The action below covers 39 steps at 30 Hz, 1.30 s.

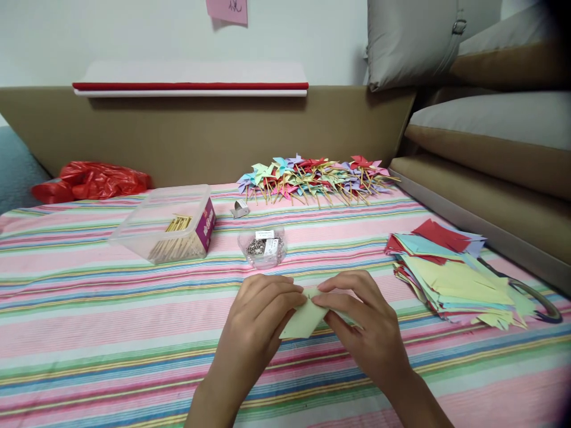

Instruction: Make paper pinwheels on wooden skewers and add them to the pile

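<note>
Between both hands is a light green paper piece [304, 321], partly folded, with a small dark pin-like mark near its top middle. My left hand [267, 306] grips its left side, fingers laid over the upper edge. On the other side, my right hand [363, 312] pinches the paper's right part with thumb and fingertips. The paper's far side is hidden behind the fingers. Just beyond the hands stands a clear plastic bowl [250, 260] of small metal pins with white labels among them.
Stacked cut paper sheets [459, 279] and dark-handled scissors [553, 310] lie at the right. Many paper pinwheels [312, 175] on sticks are heaped at the back. A clear box [147, 211] of wooden sticks and a red plastic bag [102, 180] are at the left. Cushions [495, 119] border the right.
</note>
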{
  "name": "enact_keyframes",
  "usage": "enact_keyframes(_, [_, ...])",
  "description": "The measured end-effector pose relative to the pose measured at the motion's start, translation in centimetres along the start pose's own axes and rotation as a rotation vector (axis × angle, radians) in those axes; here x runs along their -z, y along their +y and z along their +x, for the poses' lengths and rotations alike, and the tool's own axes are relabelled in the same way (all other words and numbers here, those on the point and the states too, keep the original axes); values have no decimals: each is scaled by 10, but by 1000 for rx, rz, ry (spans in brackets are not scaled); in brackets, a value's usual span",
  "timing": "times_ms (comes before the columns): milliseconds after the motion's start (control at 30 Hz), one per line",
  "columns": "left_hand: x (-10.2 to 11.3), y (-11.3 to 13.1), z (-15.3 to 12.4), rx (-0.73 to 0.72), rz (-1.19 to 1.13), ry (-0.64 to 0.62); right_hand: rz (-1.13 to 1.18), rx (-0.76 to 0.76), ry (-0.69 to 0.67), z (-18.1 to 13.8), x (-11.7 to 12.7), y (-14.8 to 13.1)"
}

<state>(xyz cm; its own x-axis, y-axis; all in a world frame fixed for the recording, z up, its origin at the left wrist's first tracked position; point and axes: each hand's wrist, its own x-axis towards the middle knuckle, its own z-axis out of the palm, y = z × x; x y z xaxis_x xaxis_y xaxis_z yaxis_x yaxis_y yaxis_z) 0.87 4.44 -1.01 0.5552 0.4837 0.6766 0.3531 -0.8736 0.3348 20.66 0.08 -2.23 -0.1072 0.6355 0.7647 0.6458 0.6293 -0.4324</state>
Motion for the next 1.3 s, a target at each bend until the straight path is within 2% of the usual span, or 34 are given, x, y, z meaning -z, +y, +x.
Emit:
enact_keyframes(333, [-3, -3, -1, 7, 57, -10, -28, -10, -52, -5, -8, 7])
enact_keyframes(700, [-1, -6, -5, 66, 50, -141, -68, 8, -98, -6, -13, 10])
enact_keyframes(867, [5, -7, -7, 132, 47, -202, -27, 4, -127, -3, -21, 11])
enact_keyframes(1100, [15, -10, -14, 319, -11, -329, 11, 52, -175, -3, -37, 5])
enact_keyframes(1300, [21, -10, -20, 342, -16, -324, 26, 73, -183, -7, -42, 3])
